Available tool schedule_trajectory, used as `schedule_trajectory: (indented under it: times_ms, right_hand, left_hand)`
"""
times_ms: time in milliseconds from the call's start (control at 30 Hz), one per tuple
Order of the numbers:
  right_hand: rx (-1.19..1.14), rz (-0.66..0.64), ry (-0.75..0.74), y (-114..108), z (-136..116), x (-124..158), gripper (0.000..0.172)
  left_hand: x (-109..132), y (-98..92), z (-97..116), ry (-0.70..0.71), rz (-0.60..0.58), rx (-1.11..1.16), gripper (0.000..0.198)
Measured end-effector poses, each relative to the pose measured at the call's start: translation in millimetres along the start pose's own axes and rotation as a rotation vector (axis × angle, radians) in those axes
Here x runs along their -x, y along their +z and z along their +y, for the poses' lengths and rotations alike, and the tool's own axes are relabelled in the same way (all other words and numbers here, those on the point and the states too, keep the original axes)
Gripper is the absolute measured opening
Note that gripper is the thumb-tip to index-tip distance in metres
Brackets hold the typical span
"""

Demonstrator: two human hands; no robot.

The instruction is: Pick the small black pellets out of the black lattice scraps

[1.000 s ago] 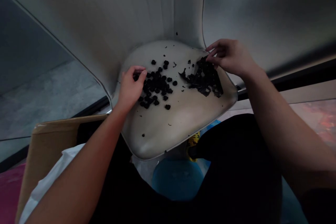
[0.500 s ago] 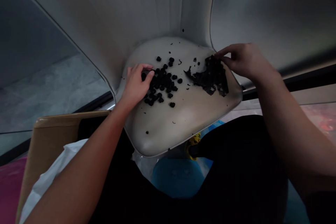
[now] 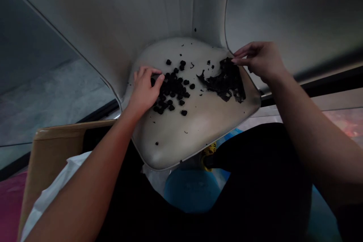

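A cream chair seat (image 3: 195, 128) carries a heap of small black lumps (image 3: 172, 90) on its left half and a ragged black sheet (image 3: 227, 81) on its right half. My left hand (image 3: 144, 90) rests at the left edge of the heap, thumb and fingers curled round a lump. My right hand (image 3: 259, 60) hovers at the sheet's far right corner, fingertips pinched together against its edge. Loose black crumbs lie scattered over the seat.
The chair's pale backrest (image 3: 159, 11) rises behind the seat. An open cardboard box (image 3: 48, 151) with white lining sits at lower left. A blue round object (image 3: 190, 193) lies under the seat's front edge, beside my dark trouser leg (image 3: 255, 181).
My right hand slid along the sheet's far corner and lifted slightly. My left hand stayed at the heap, its fingers shifting a little over the lumps.
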State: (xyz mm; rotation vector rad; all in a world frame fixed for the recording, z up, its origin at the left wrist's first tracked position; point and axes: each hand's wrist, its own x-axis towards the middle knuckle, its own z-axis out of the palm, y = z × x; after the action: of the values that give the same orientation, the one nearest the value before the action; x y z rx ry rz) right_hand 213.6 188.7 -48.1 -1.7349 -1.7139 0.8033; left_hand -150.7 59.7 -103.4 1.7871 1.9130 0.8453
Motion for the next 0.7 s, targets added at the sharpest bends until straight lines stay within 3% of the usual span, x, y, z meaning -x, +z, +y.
schedule_trajectory:
  times_ms: [167, 300, 433, 700]
  right_hand:
    - [0.160, 0.020, -0.027, 0.0, 2.9, -2.5, 0.019]
    - [0.321, -0.082, -0.184, -5.1, -1.9, 1.8, 0.011]
    - [0.471, -0.165, -0.258, -8.2, -9.6, 7.2, 0.019]
    - [0.628, -0.148, -0.283, -14.1, -14.6, 12.2, 0.031]
  left_hand:
    - [-0.6, 0.0, 0.0, -0.003, -0.009, -0.003, 0.021]
    - [-1.3, 0.3, 0.2, -0.004, -0.012, -0.015, 0.020]
    - [-1.5, 0.5, 0.1, -0.002, -0.007, -0.026, 0.021]
    - [-2.0, 0.6, 0.9, -0.016, -0.022, -0.029, 0.022]
